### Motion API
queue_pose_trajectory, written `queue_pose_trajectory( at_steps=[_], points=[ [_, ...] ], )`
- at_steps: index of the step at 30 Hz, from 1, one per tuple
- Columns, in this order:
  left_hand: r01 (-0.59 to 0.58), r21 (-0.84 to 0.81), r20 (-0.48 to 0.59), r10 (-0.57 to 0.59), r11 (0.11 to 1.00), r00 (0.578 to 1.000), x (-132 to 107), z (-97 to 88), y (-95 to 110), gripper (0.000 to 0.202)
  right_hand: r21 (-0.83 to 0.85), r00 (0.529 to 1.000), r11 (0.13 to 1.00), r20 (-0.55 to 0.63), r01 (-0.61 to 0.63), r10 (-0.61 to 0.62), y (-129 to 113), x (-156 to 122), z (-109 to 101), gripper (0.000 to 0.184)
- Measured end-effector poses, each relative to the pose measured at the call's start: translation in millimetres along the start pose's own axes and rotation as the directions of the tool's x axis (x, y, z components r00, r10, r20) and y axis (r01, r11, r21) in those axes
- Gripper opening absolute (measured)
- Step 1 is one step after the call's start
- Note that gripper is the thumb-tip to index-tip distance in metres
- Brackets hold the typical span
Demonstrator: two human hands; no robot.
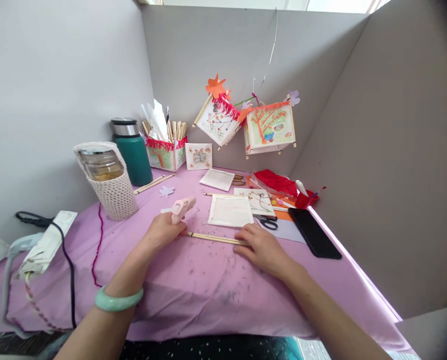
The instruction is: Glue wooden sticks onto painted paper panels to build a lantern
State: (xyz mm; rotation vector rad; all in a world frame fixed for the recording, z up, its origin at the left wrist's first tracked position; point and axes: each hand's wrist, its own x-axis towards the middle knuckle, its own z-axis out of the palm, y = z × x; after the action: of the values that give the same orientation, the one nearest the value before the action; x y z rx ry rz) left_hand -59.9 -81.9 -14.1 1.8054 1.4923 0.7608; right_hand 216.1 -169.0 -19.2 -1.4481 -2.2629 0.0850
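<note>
My left hand (166, 231) is closed around a small pink glue gun (182, 208), whose nozzle points down at the left end of a thin wooden stick (213, 238). The stick lies flat on the pink tablecloth (193, 285). My right hand (260, 248) rests on the stick's right end, fingers bent and pressing it down. Just behind the stick lies a white square paper panel (230, 210). A green bangle (117, 301) is on my left wrist.
A crochet-covered glass jar (107, 181), a green flask (132, 150) and a box of sticks (166, 145) stand at the back left. Two paper lanterns (246, 122) hang behind. Black scissors (266, 221), a black phone (314, 232), red paper (276, 182) and a black cable (70, 270) lie around.
</note>
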Motion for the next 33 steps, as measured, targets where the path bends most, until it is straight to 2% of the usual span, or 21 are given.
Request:
queue_pose_trajectory(
  at_steps=[2, 5, 7, 9, 11, 13, 16, 18, 20, 22, 25, 26, 29, 33],
  points=[
    [0.020, 0.078, 0.021, -0.022, 0.997, 1.000, -1, -2.4, 3, 0.025, -0.148, 0.998, 0.987, 0.034, 0.059, -0.055, -10, 6, 7, 0.012],
    [0.043, 0.367, -0.130, 0.006, 0.929, 0.992, -2, -11.5, 8, 0.032, -0.256, 0.997, 0.964, 0.053, 0.066, -0.054, -16, 11, 11, 0.012],
    [0.087, 0.509, -0.200, 0.019, 0.856, 0.980, -2, -18.6, 7, 0.038, -0.163, 1.000, 0.987, 0.018, 0.005, -0.002, -14, 11, 8, 0.012],
    [0.115, 0.587, -0.222, 0.023, 0.801, 0.975, 1, -24.2, 2, 0.042, 0.107, 0.996, 0.992, -0.047, -0.068, 0.073, -9, 10, 3, 0.015],
    [0.119, 0.643, -0.218, 0.031, 0.757, 0.975, 2, -27.3, -5, 0.045, 0.461, 0.977, 0.883, -0.135, -0.088, 0.167, -3, 11, -2, 0.020],
    [0.121, 0.684, -0.202, 0.027, 0.720, 0.979, 3, -28.5, -10, 0.047, 0.733, 0.944, 0.679, -0.195, -0.040, 0.266, 2, 16, -5, 0.021],
    [0.143, 0.740, -0.210, 0.024, 0.657, 0.977, 0, -28.9, -11, 0.054, 0.908, 0.907, 0.419, -0.192, 0.020, 0.375, 3, 26, -7, 0.020],
    [0.163, 0.769, -0.251, 0.057, 0.618, 0.966, -4, -29.3, -6, 0.057, 0.943, 0.895, 0.331, -0.183, 0.042, 0.406, -1, 34, -10, 0.021],
    [0.163, 0.777, -0.294, 0.121, 0.608, 0.948, -8, -29.5, 1, 0.056, 0.949, 0.890, 0.304, -0.209, 0.084, 0.406, -8, 41, -14, 0.021],
    [0.126, 0.767, -0.317, 0.201, 0.629, 0.927, -11, -28.8, 8, 0.050, 0.938, 0.879, 0.315, -0.268, 0.145, 0.393, -16, 46, -15, 0.019],
    [0.010, 0.716, -0.304, 0.298, 0.699, 0.905, -12, -24.4, 17, 0.044, 0.921, 0.854, 0.346, -0.320, 0.179, 0.411, -21, 47, -2, 0.017],
    [-0.042, 0.688, -0.283, 0.321, 0.724, 0.904, -12, -21.9, 21, 0.042, 0.927, 0.857, 0.342, -0.299, 0.156, 0.420, -20, 46, 6, 0.018],
    [-0.213, 0.566, -0.205, 0.386, 0.796, 0.899, -13, -10.4, 36, 0.034, 0.944, 0.915, 0.330, -0.122, -0.013, 0.385, -15, 42, 33, 0.022],
    [-0.431, 0.234, -0.025, 0.448, 0.872, 0.893, -13, 14.0, 69, 0.029, 0.949, 0.920, 0.313, -0.094, -0.033, 0.380, -9, 40, 49, 0.027]
  ],
)
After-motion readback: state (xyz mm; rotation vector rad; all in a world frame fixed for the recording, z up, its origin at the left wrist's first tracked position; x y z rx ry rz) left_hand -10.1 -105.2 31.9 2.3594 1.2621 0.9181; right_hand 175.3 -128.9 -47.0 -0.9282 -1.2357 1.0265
